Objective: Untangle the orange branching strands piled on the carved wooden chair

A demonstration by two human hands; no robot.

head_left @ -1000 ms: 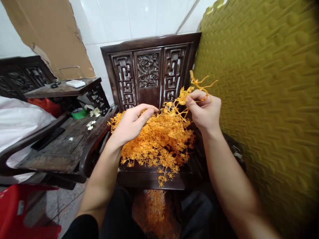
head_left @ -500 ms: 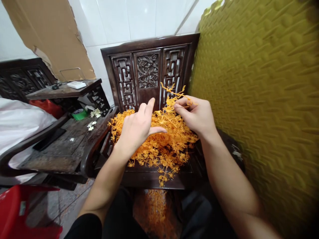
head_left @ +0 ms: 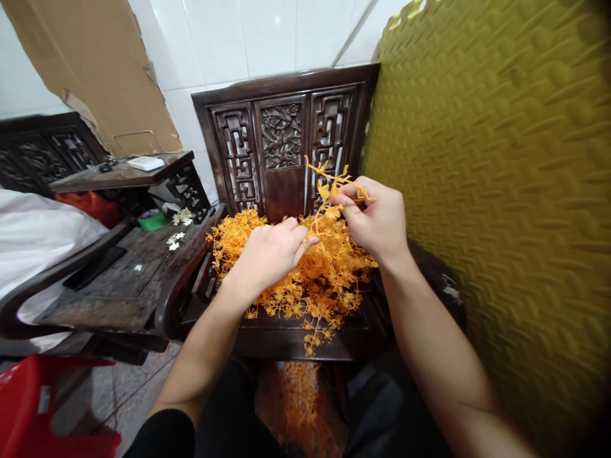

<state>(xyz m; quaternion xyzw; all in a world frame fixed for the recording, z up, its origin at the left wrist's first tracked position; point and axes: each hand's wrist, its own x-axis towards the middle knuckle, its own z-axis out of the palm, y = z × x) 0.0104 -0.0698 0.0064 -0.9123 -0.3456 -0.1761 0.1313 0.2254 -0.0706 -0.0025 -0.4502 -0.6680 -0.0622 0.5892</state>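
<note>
A large heap of orange plastic flower sprigs [head_left: 329, 280] lies on the seat of a dark carved wooden chair [head_left: 286, 197]. Above the heap, my right hand [head_left: 377, 219] pinches one orange sprig [head_left: 329, 170], whose thin branches stick out to the upper left. My left hand [head_left: 274, 254] is over the heap's middle, thumb and fingers closed at the lower end of that sprig. Its fingertips are partly hidden behind the hand. A few sprigs hang over the front edge of the seat.
On the right stands a yellow-green textured foam mat [head_left: 491, 159]. To the left, another wooden chair bears green tape [head_left: 153, 219] and small white flower pieces [head_left: 175, 240]. A red plastic stool [head_left: 28, 407] is at the lower left. Cardboard [head_left: 105, 76] leans on the wall.
My left hand has gone from spread fingers to closed ones, now at the sprig's lower end. The right hand keeps its pinch on the sprig and has barely moved.
</note>
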